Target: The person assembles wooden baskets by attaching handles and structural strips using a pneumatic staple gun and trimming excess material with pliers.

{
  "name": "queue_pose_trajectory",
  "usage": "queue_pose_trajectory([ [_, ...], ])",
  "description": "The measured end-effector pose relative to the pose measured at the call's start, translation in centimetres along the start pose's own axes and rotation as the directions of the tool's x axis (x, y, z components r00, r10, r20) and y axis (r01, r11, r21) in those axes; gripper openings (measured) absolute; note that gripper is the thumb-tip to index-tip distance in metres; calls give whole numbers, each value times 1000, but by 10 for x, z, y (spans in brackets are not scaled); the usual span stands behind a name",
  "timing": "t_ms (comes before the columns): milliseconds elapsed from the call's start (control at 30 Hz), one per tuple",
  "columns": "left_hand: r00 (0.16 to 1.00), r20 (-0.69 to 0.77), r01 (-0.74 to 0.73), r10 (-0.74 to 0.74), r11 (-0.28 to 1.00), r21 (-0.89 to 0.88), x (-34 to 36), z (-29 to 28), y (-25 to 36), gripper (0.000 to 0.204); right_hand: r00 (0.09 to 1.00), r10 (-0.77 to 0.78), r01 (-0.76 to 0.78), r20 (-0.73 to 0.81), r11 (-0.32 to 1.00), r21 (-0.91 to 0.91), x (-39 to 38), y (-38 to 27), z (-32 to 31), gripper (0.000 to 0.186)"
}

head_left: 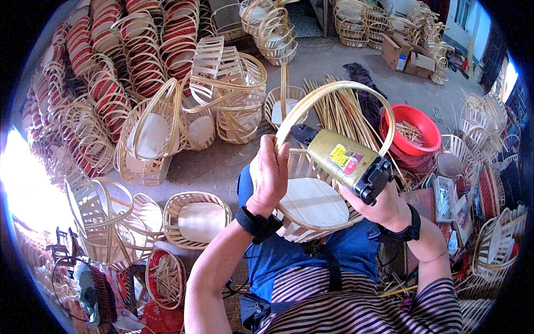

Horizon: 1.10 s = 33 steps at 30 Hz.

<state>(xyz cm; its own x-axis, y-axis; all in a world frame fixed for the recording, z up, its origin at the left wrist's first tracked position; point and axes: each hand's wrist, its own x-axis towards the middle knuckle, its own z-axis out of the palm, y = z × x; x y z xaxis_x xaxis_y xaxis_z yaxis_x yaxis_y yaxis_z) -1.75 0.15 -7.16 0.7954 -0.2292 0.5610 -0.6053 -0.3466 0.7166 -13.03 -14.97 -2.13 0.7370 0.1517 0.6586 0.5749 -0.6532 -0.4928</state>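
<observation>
On your blue-clad lap (353, 247): oval slatted pale-wood basket (311, 203), body looks built. Your left hand (269, 173) pinches the arched pale bent-wood handle (340, 87); right hand (385, 207) grips the gold-bodied black-ended tool (336, 157). Handle's up; can't tell whether fastening's done or left.

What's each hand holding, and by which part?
Left hand: the basket handle, low on its left side. Right hand: the gold tool; its exact grip is hidden.
</observation>
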Motion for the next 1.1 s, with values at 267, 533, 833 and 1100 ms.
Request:
queue_pose_trajectory([
  [267,998,-6,58,-58,998,-19,1,10,-10,17,992,89,-91,90,996,16,14,-15,-6,55],
  [533,990,141,47,-28,991,-129,-1,-7,-28,27,1000,0,4,21,986,-169,14,-12,-4,51],
  [833,968,217,156,-123,977,-143,-32,-42,-57,27,553,833,-753,10,494,435,-66,31,-72,20],
  [1100,985,145,115,-96,985,-130,0,-82,-41,27,49,998,-484,48,-18,875,-266,133,-86,15],
])
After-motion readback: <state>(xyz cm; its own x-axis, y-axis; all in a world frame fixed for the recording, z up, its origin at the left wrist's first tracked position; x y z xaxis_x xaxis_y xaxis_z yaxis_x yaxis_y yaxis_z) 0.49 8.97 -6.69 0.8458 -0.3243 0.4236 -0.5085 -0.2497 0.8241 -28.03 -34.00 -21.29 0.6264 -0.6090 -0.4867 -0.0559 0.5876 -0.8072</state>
